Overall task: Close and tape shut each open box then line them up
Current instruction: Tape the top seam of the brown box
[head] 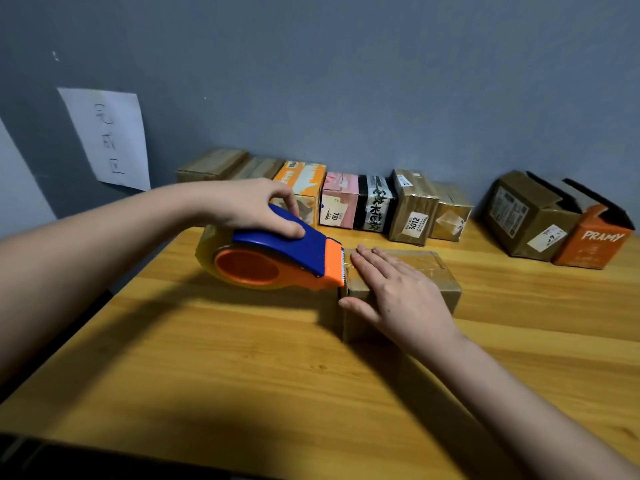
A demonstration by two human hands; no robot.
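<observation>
Head view: I'm mid-tape on the brown box (pixel 412 282) at the centre of the wooden table (pixel 207 358). My left hand (pixel 256 209) is curled round the blue handle of the tape dispenser (pixel 273 258), thumb along the near side and fingers over the top. The dispenser's orange cutter end sits at the box's left top edge, touching or just off it; I can't tell which.

My right hand (pixel 398 292) lies flat on the box top, fingers (pixel 367 261) straight and together, pointing toward the cutter, tips just beside it. My thumb hangs over the near left corner of the box. So the box is under my right palm, and the dispenser is directly left of those fingertips.

Progress: a row of boxes (pixel 332 199) stands against the grey wall (pixel 346 81), side by side, about seven of them. They look closed, and several show tape. I'd call those done.

Left: two open boxes (pixel 561 223) sit apart at the far right, a brown one and an orange one marked PRAMY, flaps up.

The current box has its flaps down and a shiny strip on top. My guess is the strip needs cutting, then the box joins the row. Past halfway, I'd judge.

A paper note (pixel 107 136) with handwriting is on the wall, left.
</observation>
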